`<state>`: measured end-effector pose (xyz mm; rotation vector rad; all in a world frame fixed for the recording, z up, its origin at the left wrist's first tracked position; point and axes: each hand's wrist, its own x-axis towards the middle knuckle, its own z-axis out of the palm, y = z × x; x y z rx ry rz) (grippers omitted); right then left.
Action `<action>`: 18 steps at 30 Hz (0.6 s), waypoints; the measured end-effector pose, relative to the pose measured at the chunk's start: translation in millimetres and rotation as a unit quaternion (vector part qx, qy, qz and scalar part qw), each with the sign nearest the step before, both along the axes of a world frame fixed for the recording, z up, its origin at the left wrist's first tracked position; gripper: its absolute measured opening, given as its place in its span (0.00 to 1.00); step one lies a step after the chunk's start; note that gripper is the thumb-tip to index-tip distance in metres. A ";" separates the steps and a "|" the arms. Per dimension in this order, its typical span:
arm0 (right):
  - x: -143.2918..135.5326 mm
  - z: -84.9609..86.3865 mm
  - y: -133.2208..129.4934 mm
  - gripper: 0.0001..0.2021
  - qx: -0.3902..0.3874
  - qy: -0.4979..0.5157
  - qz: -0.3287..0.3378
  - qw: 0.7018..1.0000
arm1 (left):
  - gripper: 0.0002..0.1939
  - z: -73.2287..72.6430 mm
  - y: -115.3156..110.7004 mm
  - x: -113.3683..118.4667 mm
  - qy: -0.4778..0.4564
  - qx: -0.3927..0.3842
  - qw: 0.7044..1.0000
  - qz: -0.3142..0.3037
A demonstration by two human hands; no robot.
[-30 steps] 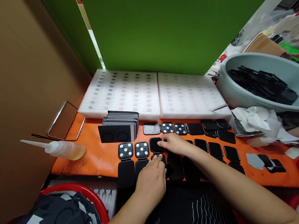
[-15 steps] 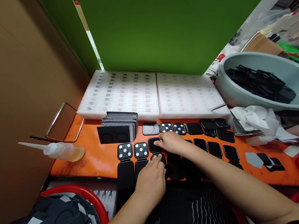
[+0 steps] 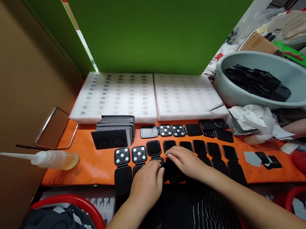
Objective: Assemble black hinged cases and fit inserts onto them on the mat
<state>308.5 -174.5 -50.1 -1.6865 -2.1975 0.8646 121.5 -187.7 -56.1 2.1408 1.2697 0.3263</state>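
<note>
Two rows of black hinged square cases lie opened out on the orange work surface (image 3: 95, 171). My left hand (image 3: 147, 182) is bent over the lower flap of one case (image 3: 153, 149), its thumb and fingertips closed at a dark edge there. Just to the right, my right hand (image 3: 188, 162) has thumb and fingers drawn together beside a neighbouring case (image 3: 169, 144); whatever sits between its fingertips is too small to make out. Two cases at the left, including one case (image 3: 122, 155), show white dots on their upper halves.
Behind stand white foam blocks (image 3: 114, 111) and a stack of black cards (image 3: 111, 137). A squeeze bottle (image 3: 56, 160) lies left. A grey basin (image 3: 249, 99) with black pieces stands right, near crumpled paper (image 3: 249, 119). A red tub (image 3: 94, 208) of scraps is front left.
My right hand has drawn back from the upper half of the case, uncovering it, and is now lower. My left thumb has come up beside its fingers. The view has shifted slightly.
</note>
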 end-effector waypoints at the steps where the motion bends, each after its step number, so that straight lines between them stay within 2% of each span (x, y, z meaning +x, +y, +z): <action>1: -0.2 -5.8 0.7 0.15 0.036 -0.006 0.015 0.999 | 0.09 -1.1 -2.2 -0.2 0.001 0.014 1.000 -0.008; 3: -2.9 -17.2 6.1 0.18 0.082 -0.025 0.086 0.993 | 0.09 -6.9 -8.8 -0.1 0.015 0.050 0.998 -0.039; 5: -7.2 -25.3 13.6 0.20 0.078 -0.049 0.168 0.982 | 0.09 -15.3 -15.7 0.2 0.036 0.079 0.994 -0.065; 8: -14.5 -27.8 23.5 0.20 0.043 -0.095 0.211 0.972 | 0.10 -25.1 -21.9 0.7 0.055 0.100 0.990 -0.081; 11: -20.6 -22.8 29.9 0.19 0.026 -0.119 0.202 0.972 | 0.11 -25.2 -21.6 0.8 0.047 0.103 0.990 -0.084; 14: -21.4 -15.2 30.1 0.18 0.012 -0.085 0.169 0.982 | 0.10 -16.6 -17.6 -0.7 0.014 0.066 0.996 -0.063; 16: -17.6 -8.5 25.0 0.16 0.004 -0.018 0.096 0.995 | 0.09 -10.2 -14.5 -2.9 -0.026 0.004 1.000 -0.007; 18: -12.0 -1.0 16.4 0.14 -0.035 0.074 0.013 0.997 | 0.12 -6.6 -11.5 -5.3 -0.081 -0.077 0.990 0.084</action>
